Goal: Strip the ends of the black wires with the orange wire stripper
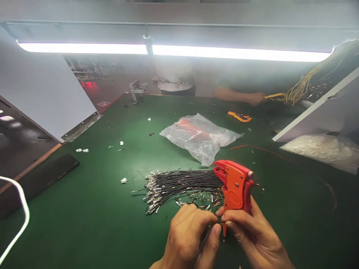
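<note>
In the head view, my left hand [187, 232] is closed on a thin black wire [206, 238], pinched between thumb and index finger. My right hand [256, 233] grips a red and orange wire stripper [235, 186], jaws upward and pointing left. The right thumb and index finger also meet at the wire's end, close to the left fingertips. What exactly they pinch there is too small to make out. Just beyond the hands lies a bundle of black wires [182, 182] with metal terminals at its left end. Wire scraps and copper bits [200, 198] are scattered below it.
Behind the bundle, a clear plastic bag [200, 140] holds something red. A yellow-orange tool [239, 116] lies farther back. Small white pieces [123, 181] dot the green tabletop [92, 209]. Another plastic bag [322, 149] sits right. Across the table, another person's hand [256, 98] holds a yellow tool.
</note>
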Motion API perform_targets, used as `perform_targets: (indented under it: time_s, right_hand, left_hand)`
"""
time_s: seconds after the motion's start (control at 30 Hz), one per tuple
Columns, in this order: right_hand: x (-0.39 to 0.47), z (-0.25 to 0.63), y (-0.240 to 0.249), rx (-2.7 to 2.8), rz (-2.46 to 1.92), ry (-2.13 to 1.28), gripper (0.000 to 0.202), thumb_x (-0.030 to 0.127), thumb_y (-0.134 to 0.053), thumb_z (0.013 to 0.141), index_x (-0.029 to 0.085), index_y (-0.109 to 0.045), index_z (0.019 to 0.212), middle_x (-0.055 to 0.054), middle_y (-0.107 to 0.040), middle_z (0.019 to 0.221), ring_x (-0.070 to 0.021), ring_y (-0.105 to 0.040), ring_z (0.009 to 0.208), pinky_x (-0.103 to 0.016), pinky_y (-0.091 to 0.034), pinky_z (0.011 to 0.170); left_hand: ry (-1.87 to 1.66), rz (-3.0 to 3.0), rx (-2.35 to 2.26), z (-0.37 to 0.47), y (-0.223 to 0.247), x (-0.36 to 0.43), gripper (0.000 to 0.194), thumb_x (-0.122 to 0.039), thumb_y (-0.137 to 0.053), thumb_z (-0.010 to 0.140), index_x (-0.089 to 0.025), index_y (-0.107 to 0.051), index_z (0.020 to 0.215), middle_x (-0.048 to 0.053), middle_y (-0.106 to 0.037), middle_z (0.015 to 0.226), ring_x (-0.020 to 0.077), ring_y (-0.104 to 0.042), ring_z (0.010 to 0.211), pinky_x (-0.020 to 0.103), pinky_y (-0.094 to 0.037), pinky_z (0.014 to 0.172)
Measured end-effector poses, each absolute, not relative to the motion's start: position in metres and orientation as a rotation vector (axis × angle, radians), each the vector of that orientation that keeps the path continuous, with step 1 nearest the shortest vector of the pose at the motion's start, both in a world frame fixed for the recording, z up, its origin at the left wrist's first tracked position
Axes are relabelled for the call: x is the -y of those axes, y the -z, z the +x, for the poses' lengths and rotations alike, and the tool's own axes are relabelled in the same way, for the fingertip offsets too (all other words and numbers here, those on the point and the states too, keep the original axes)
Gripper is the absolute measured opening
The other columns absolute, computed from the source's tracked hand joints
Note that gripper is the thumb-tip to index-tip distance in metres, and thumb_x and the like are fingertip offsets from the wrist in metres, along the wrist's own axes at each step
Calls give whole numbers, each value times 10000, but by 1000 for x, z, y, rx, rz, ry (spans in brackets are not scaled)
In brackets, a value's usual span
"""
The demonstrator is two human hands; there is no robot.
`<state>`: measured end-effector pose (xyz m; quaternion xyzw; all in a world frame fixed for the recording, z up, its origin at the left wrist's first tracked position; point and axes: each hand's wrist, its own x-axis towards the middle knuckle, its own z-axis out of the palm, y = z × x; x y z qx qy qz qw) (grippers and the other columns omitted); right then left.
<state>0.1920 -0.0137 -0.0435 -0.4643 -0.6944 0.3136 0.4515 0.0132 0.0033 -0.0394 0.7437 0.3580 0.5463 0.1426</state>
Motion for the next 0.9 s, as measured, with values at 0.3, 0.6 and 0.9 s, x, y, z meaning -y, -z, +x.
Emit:
perform_targets:
  time_s: [0.3, 0.6, 0.9]
  right_hand:
    - [26, 184, 24, 1484, -1143, -1088, 391, 502, -565, 1003, 536, -460, 1379, -20, -645, 1061, -218, -674, 925, -375, -554, 858]
    - [14, 186, 21, 890, -748, -2009, 617, 432, -794, 825, 249, -526, 1350, -67, -777, 835, -179, -685, 669, -303, -507, 631]
    - [23, 171, 24, 736, -551, -2075, 521, 315, -874, 702, 292, -696, 1190, -74, -800, 1107, -209, -772, 955, -333, -557, 854]
  left_hand:
    - [-1605, 1915, -1138, -14, 8, -8, 167, -67, -576, 925, -221, -608, 977, -32, -581, 733, 105, -546, 644, 233, -469, 583]
    - [-1832, 2080, -1176, -37, -9, -10, 369, 71, -618, 841, -172, -615, 1119, -23, -633, 776, 101, -539, 662, 206, -475, 553]
    - [-1688, 2475, -1208, -37, -18, -11, 276, 25, -650, 844, -125, -596, 1070, -6, -644, 659, 119, -513, 623, 216, -469, 527]
